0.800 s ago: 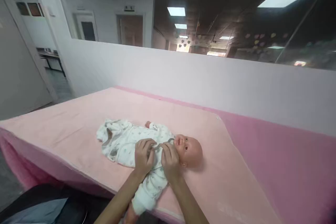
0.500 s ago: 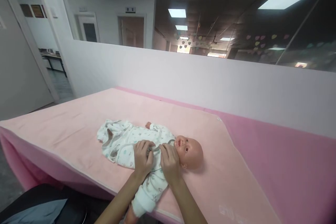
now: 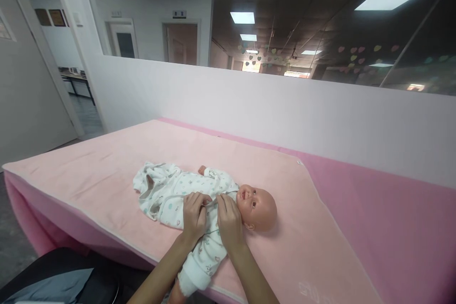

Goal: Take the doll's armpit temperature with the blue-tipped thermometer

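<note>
A baby doll lies on its back with its bald head to the right. It wears a white patterned baby garment, loose and bunched around the legs at the left. Over the chest, my left hand pinches the front edge of the garment. Close to the doll's chin, my right hand grips the same edge with bent fingers. A small gap separates the two hands. One doll arm in its sleeve reaches toward me between my forearms; the fastening under my fingertips is hidden.
A peach-pink mat lies beneath the doll, over a darker pink cover. Behind the table rises a white half wall with a window above. A black chair with grey-blue cloth stands at the lower left, below the table edge.
The view has shifted slightly. Both hands stay at the garment's front, with only tiny movements of the fingers, and the doll lies as before.
</note>
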Tool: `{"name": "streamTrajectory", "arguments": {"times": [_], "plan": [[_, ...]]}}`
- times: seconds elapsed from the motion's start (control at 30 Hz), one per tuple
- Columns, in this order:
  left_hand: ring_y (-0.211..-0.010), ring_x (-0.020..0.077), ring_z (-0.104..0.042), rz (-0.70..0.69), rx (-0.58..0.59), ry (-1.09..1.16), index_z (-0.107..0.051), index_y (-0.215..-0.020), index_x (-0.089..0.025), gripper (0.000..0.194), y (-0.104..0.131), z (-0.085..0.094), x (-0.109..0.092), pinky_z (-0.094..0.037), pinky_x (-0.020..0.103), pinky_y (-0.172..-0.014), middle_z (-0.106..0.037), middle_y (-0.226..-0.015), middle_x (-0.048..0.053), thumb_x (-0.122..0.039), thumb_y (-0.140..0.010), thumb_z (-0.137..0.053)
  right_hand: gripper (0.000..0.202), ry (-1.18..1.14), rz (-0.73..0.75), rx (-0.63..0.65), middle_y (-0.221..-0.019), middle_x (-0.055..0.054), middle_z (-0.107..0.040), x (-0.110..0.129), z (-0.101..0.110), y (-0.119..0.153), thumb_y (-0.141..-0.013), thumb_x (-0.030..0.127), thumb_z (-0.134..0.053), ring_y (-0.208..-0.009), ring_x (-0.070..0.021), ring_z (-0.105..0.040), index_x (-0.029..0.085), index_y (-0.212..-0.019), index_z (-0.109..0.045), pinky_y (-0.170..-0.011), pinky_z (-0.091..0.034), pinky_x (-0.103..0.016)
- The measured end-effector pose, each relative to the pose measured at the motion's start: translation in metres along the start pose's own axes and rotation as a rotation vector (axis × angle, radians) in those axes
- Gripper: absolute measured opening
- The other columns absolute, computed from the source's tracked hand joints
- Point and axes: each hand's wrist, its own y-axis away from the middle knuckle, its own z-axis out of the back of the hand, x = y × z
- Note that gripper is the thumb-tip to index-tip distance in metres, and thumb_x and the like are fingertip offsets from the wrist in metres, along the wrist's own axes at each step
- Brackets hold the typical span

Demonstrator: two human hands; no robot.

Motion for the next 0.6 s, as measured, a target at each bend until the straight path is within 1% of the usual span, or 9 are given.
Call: {"name": "streamTrajectory", "arguments": {"times": [0.13, 0.23, 0.43, 0.6], "plan": [[-0.067, 0.0191, -0.048, -0.043, 0.027, -0.002, -0.054, -0.075, -0.020, 0.020, 0.0006, 0.0005, 0.0008, -0.033, 0.035, -0.071, -0.055, -0.068, 0.003, -0.010, -0.070, -0.037, 0.029, -0.011, 0.000, 0.000, -0.085, -0.008, -0.060, -0.0005, 0.0009, -0.0003, -0.088, 0.005, -0.032, -0.081, -0.0180, -0.055, 0.015, -0.102, -0.055, -0.072, -0.047, -0.032], [-0.068, 0.0196, -0.048, -0.023, 0.027, -0.006, -0.054, -0.076, -0.020, 0.021, 0.0010, 0.0011, 0.0009, -0.033, 0.035, -0.070, -0.055, -0.069, 0.003, -0.010, -0.070, -0.036, 0.029, -0.028, -0.005, -0.012, -0.082, -0.007, -0.058, -0.0004, 0.0016, -0.0007, -0.087, 0.005, -0.033, -0.075, -0.0174, -0.053, 0.015, -0.102, -0.056, -0.070, -0.046, -0.032], [-0.071, 0.0207, -0.050, 0.022, -0.018, -0.049, -0.054, -0.074, -0.020, 0.021, 0.0002, 0.0009, 0.0044, -0.032, 0.036, -0.072, -0.060, -0.072, 0.003, -0.009, -0.068, -0.037, 0.032, -0.073, 0.003, -0.056, -0.074, -0.005, -0.055, 0.0009, 0.0055, -0.0029, -0.084, 0.003, -0.035, -0.069, -0.0168, -0.049, 0.014, -0.104, -0.056, -0.066, -0.043, -0.032], [-0.072, 0.0208, -0.051, 0.019, -0.039, -0.106, -0.055, -0.072, -0.020, 0.019, -0.0005, 0.0005, 0.0072, -0.032, 0.038, -0.074, -0.061, -0.072, 0.002, -0.009, -0.069, -0.039, 0.032, -0.067, 0.001, -0.068, -0.071, -0.004, -0.054, 0.0023, 0.0064, -0.0019, -0.081, 0.004, -0.038, -0.067, -0.0164, -0.048, 0.015, -0.104, -0.058, -0.064, -0.043, -0.031]]}}
